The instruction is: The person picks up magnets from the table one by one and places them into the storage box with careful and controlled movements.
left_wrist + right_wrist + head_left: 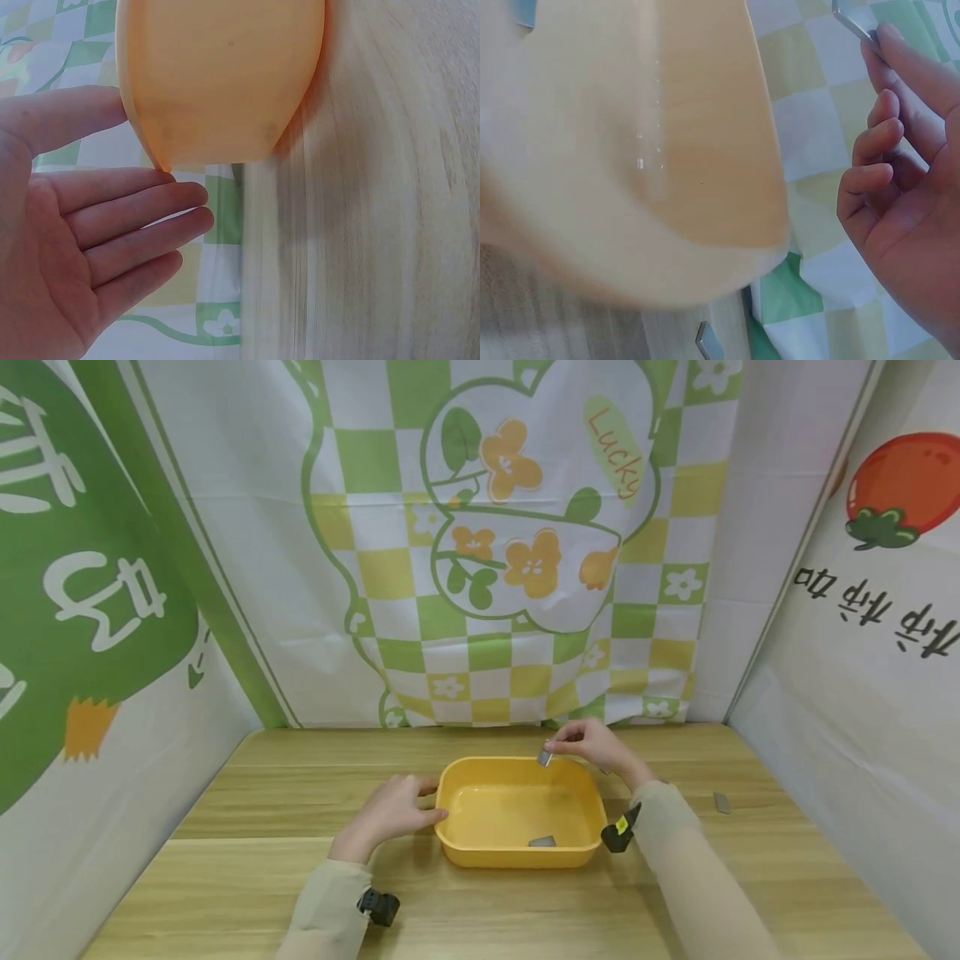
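A yellow plastic basin (521,857) stands on the wooden table between the two hands. At its left end my left hand (396,810) touches the rim with thumb and forefinger; the left wrist view shows the fingers (139,217) fairly straight. Above the basin's far right rim, my right hand (596,746) pinches a small flat grey plate (545,754) between thumb and forefinger. That plate (855,25) has a shiny edge in the right wrist view, where the other fingers curl loosely. A similar grey plate (542,842) lies inside the basin against the near wall.
Another grey plate (722,802) lies on the wooden table (247,810) to the right. A further small grey piece (604,770) shows partly beneath my right wrist. Printed cloth (517,677) hangs along the table's back edge, with more cloth walls at both sides.
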A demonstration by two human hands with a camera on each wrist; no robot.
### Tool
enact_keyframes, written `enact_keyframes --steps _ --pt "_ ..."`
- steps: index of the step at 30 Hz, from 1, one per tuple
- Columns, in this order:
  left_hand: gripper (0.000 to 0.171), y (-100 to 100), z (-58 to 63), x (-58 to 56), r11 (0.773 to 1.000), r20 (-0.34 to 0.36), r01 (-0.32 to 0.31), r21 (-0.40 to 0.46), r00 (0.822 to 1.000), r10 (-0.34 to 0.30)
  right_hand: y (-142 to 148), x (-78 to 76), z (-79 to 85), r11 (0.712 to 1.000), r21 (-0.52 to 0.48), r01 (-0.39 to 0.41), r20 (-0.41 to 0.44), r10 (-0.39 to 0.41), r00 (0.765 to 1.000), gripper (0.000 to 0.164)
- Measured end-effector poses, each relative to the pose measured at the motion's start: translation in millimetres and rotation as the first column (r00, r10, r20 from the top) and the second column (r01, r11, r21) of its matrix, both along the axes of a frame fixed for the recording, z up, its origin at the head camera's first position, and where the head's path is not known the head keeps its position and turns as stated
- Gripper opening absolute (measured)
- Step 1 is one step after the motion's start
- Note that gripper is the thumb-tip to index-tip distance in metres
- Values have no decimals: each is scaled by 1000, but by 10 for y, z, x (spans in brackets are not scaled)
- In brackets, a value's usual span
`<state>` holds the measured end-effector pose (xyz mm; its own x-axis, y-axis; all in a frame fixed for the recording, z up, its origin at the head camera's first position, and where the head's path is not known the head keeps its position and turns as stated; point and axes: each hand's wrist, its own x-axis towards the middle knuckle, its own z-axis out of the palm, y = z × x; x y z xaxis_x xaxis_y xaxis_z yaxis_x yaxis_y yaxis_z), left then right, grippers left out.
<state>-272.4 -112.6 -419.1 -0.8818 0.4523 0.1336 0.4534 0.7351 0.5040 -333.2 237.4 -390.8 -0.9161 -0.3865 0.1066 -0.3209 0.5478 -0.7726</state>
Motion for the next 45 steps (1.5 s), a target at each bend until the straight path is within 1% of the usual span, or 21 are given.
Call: enact_keyframes --steps 7,11,20,28,31,35,41,45 --pt "48 -21 -15 -14 1000 -2 5 2 1000 -5 -85 -52 15 1000 -4 -27 23 27 999 25" --pt "48 -28 -13 -4 1000 4 14 9 1000 -14 -150 -55 21 999 -9 -40 52 41 998 24" --pt "47 -25 -7 2 1000 7 17 24 1000 -17 -237 -110 -40 997 11 -83 67 82 994 21" --pt "46 -30 -15 -3 1000 2 14 14 1000 -14 -315 -92 -49 995 9 -96 81 95 992 20" --pt "46 -31 -11 -1 1000 0 14 12 1000 -14 -351 -85 -55 994 12 -113 81 111 990 20" --pt "47 -29 -1 5 1000 -1 12 14 1000 -12 -391 -81 -65 989 17 -150 96 148 984 22" --pt "47 -27 2 2 1000 5 11 13 1000 -11 -433 -111 -114 985 30 -172 126 167 978 21" --pt "47 -27 5 6 1000 13 12 16 1000 -13 -452 -117 -129 979 27 -201 156 194 969 27"
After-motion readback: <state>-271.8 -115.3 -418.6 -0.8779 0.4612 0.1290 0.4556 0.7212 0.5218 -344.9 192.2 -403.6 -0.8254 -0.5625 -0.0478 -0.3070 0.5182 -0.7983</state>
